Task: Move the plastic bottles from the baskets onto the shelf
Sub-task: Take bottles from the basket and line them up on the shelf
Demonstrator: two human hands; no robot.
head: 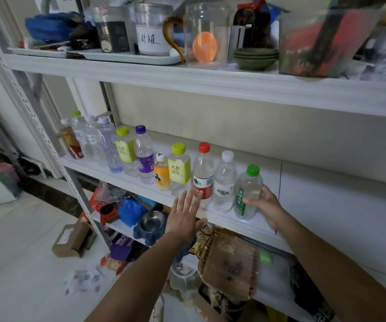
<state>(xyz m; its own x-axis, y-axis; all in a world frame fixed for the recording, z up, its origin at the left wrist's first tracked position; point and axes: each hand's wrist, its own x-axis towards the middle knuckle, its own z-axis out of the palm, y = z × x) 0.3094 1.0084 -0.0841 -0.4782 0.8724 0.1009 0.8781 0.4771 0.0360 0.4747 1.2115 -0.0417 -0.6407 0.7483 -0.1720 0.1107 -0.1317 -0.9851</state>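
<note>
A row of several plastic bottles stands along the front of the white middle shelf (326,196). At the row's right end is a clear bottle with a green cap and green label (247,194), upright on the shelf, and my right hand (265,205) grips its lower half from the right. To its left stand a white-capped bottle (225,182) and a red-capped bottle (202,173). My left hand (185,217) hovers flat with fingers spread in front of the shelf edge, just below the red-capped bottle, holding nothing. No basket is clearly visible.
The upper shelf (187,75) holds jars, a glass pitcher (207,36) and green bowls (256,58). Below, the lower shelf carries a metal pet bowl (152,223), bags and a woven item (231,266). A cardboard box (71,240) lies on the floor at left.
</note>
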